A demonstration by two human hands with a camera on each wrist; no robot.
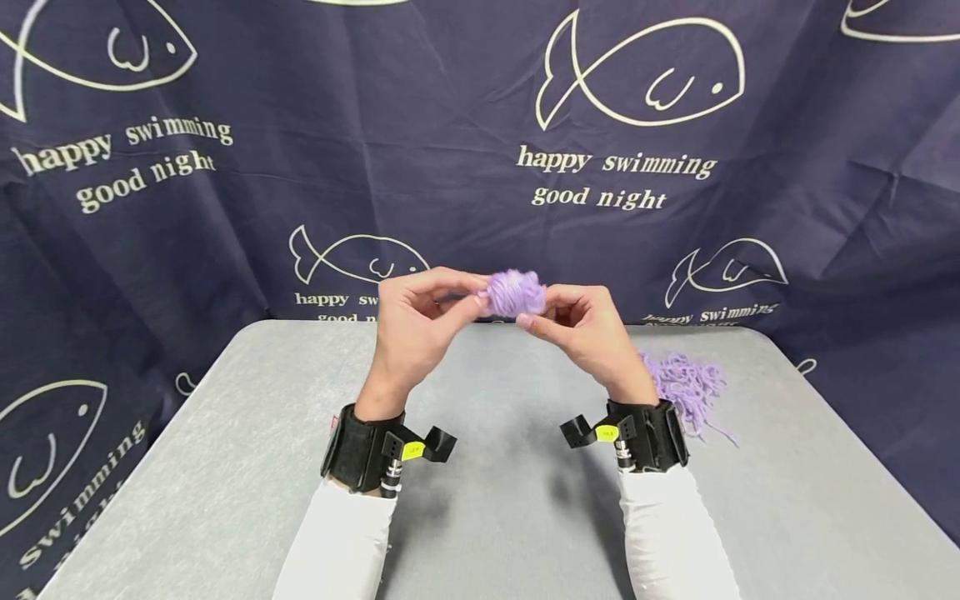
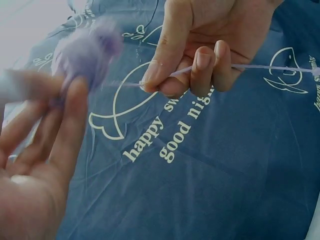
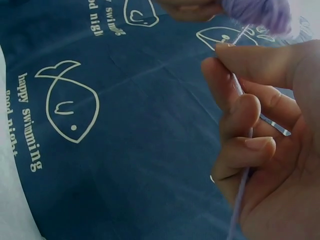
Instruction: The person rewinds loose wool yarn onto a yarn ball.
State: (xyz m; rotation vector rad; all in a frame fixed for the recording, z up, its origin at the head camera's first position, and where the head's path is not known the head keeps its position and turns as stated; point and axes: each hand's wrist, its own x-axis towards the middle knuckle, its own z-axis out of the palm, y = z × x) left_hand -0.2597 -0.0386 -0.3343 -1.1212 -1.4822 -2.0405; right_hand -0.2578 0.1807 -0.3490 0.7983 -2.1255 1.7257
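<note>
The small ball of wound lilac wool yarn [image 1: 514,292] is held up in the air above the far edge of the grey felt-covered table [image 1: 225,467], between the two hands. The left hand [image 1: 415,321] grasps the ball on its left side with curled fingertips and thumb. The right hand [image 1: 588,329] is just to the right of the ball and pinches a thin lilac yarn strand [image 2: 260,67] between thumb and forefinger; this strand runs from the ball through the curled fingers [image 3: 240,112]. To the right of the ball and lower, behind the right wrist, a loose heap of lilac yarn [image 1: 686,385] lies on the table. Behind the ball hangs a dark blue cloth with white fish drawings [image 1: 645,75].
</note>
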